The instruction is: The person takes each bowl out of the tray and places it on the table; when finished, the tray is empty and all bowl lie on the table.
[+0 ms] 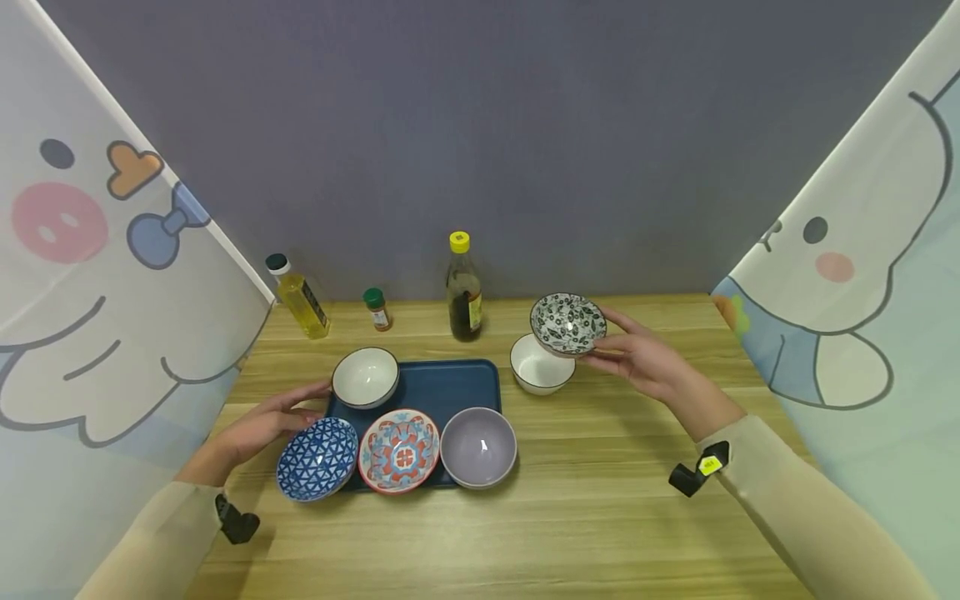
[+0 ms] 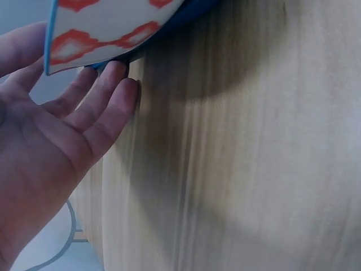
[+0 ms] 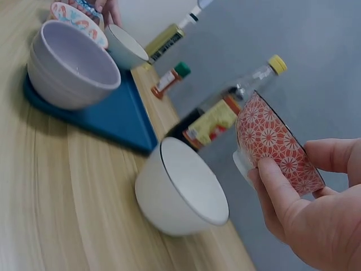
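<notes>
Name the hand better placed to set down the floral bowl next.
Right, probably: the right hand grips the floral bowl, while the left hand is across the tray from it, beside the blue bowl.

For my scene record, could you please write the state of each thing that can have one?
Tray: partly covered by bowls
Oil bottle: capped, upright
Spice jar: capped, upright
Sauce bottle: capped, partly full
Floral bowl: empty, tilted, in the right grip
White bowl beside tray: empty, upright
White bowl at tray's left: empty
Blue bowl: empty
Red-patterned bowl: empty
Purple bowl: empty
</notes>
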A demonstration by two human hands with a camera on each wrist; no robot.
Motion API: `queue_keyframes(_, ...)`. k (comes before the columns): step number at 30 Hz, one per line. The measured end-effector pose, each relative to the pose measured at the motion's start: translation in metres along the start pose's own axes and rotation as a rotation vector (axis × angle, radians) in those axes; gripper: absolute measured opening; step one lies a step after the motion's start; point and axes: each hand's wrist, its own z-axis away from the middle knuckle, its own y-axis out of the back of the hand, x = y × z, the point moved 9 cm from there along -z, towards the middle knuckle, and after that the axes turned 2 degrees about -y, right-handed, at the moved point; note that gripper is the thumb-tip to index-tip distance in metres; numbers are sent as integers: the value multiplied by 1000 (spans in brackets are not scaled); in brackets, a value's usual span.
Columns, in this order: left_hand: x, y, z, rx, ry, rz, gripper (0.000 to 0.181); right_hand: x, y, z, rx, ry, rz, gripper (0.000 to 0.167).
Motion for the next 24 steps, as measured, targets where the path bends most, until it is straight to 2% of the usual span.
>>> queue_keyframes(8,4,-2,-3,-83,32,36,71,3,43,17,66,29,-17,83)
queue_keyframes(15,10,-5,-3,-166,75,-3,71,12,74,26,110,28,-57,86)
queue_keyframes(19,12,-7,-4,-193,90,-9,72,23,90,28,146,26,-40,87)
queue_keyframes(24,14,-8,-4,-198,81,-14,72,37,107,27,171,16,-24,87)
